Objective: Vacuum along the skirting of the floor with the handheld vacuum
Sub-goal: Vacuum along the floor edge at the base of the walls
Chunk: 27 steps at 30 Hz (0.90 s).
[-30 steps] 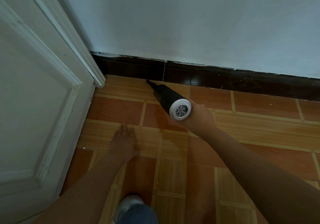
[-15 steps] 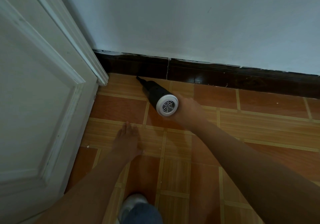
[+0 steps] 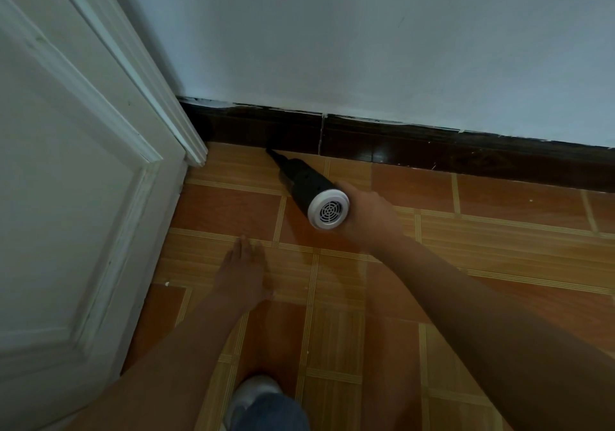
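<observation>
While the pale wall (image 3: 366, 38) rose beyond both hands, a white door (image 3: 66, 197) stood left of the left hand (image 3: 243, 274). The tiled floor (image 3: 499, 241) lay under them. Dark skirting (image 3: 432, 146) ran just past the right hand (image 3: 369, 217). The left hand lay flat on the floor, fingers straight and together. The right hand gripped the handheld vacuum (image 3: 304, 184) at its rear. Its nozzle (image 3: 274, 157), ahead-left of that hand, met the skirting's foot.

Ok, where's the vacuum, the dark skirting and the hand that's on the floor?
handheld vacuum (image 3: 307, 182): head view, on its black body.
skirting (image 3: 432, 144): head view, on its dark front face.
left hand (image 3: 242, 274): head view, on the back of the hand.
</observation>
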Each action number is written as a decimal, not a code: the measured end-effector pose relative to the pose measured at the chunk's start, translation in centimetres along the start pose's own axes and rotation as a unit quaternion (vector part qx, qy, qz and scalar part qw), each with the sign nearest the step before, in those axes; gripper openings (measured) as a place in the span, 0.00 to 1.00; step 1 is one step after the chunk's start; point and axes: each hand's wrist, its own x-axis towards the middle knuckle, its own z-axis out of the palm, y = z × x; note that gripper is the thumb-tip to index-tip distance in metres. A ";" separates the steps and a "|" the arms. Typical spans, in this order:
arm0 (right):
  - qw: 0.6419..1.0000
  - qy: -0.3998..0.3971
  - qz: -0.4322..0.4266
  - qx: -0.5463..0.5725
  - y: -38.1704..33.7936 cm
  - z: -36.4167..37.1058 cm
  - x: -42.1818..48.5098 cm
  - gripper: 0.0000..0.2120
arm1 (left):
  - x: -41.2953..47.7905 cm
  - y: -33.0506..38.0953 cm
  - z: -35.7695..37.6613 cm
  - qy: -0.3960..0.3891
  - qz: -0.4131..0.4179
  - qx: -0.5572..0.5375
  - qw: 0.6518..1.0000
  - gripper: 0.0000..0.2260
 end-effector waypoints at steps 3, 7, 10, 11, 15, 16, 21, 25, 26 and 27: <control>1.000 0.006 0.000 -0.004 0.6 -0.2 -0.4 0.20 | 0.0 0.1 -0.1 0.001 -0.002 0.005 1.000 0.43; 1.000 0.009 -0.001 -0.009 0.7 0.0 -0.5 0.20 | -0.1 0.1 -0.1 -0.004 -0.003 0.000 1.000 0.44; 1.000 0.006 -0.006 -0.009 0.4 0.3 -0.2 0.19 | -0.1 0.1 -0.2 -0.005 -0.003 0.001 1.000 0.43; 1.000 0.000 -0.007 -0.010 0.2 0.3 0.0 0.19 | -0.2 0.1 -0.3 -0.004 -0.002 0.000 1.000 0.43; 1.000 -0.015 -0.019 -0.006 -0.7 0.6 0.6 0.20 | -0.2 0.1 -0.2 -0.001 0.004 0.002 1.000 0.43; 1.000 -0.018 -0.022 -0.008 -0.9 0.6 0.7 0.20 | -0.2 0.1 -0.2 -0.001 0.004 0.002 1.000 0.43; 0.999 -0.027 -0.017 -0.028 -0.7 0.5 0.7 0.19 | 0.0 0.0 -0.1 -0.004 0.000 0.007 1.000 0.43; 0.999 -0.028 -0.006 -0.027 0.0 0.1 -0.2 0.21 | 0.1 0.1 -0.1 -0.008 -0.001 0.007 1.000 0.43; 0.999 -0.025 -0.008 -0.032 0.2 0.0 -0.4 0.22 | 0.1 0.1 -0.2 -0.008 -0.002 0.005 1.000 0.43; 0.999 -0.021 -0.008 -0.038 0.4 -0.1 -0.6 0.22 | 0.1 0.2 -0.2 -0.010 -0.003 0.003 1.000 0.43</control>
